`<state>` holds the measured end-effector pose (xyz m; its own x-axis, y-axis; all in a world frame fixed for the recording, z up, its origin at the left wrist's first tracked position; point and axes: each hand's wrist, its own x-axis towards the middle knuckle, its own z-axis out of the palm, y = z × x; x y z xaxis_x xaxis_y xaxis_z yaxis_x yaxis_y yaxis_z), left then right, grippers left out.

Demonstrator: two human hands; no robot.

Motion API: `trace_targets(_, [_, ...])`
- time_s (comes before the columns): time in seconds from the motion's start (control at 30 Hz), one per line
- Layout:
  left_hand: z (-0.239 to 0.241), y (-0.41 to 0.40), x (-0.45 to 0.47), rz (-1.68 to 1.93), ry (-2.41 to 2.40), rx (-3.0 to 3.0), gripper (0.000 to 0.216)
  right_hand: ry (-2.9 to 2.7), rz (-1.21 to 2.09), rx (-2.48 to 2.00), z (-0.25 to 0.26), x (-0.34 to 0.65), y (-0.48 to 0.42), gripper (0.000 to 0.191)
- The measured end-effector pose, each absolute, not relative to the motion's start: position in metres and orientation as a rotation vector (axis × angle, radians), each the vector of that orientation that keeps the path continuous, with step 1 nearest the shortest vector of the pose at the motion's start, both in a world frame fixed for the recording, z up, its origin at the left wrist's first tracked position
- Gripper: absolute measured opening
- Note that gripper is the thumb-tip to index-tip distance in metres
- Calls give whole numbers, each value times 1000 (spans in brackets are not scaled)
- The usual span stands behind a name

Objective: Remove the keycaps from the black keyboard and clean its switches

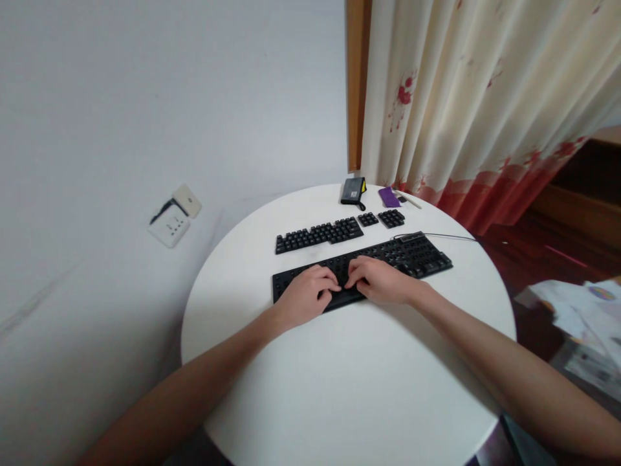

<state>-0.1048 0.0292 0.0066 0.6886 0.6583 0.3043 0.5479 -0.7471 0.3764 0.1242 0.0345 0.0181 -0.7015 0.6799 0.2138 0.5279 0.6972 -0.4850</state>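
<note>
Two bare hands bend over a long black plastic keyboard (339, 264) lying across the middle of a round white tabletop (339, 388). Taking the tabletop as the clock, with 12 at its far edge, the keyboard stretches from about 9 to 2 o'clock, its 2 o'clock end tilted farther away.

The left hand (305, 294) comes in from 7 o'clock, fingers half curled and thumb close beside them, over the keyboard's near edge. The right hand (381, 279) comes in from 5 o'clock, fingers bent downward just beside the left fingertips. Whether either one pinches anything small cannot be told.

Beyond the keyboard, a wide block of black keycaps in rows (320, 234) sits toward 11 o'clock; a small black keycap cluster (367, 219) and a squarish black keycap group (391, 218) follow toward 1 o'clock. A dark grey pouch with a yellow edge (352, 191) rests at 12 o'clock, and a flat purple piece (389, 197) lies nearer 1, beside a thin whitish stick (409, 199). A thin dark cable (449, 235) runs toward 2 o'clock.
</note>
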Motion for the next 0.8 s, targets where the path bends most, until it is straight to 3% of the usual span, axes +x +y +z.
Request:
trace_targets(0.23, [9,22,-99,666,1021,2680,26,-2210,431,-1165,15,125,43,33])
trace_targets(0.4, [4,16,-97,427,987,2805,56,-1926,348,-1314,12,134,52,30])
trace_targets(0.8, [13,25,-116,285,931,2851,37,-1848,374,-1379,7,134,55,28])
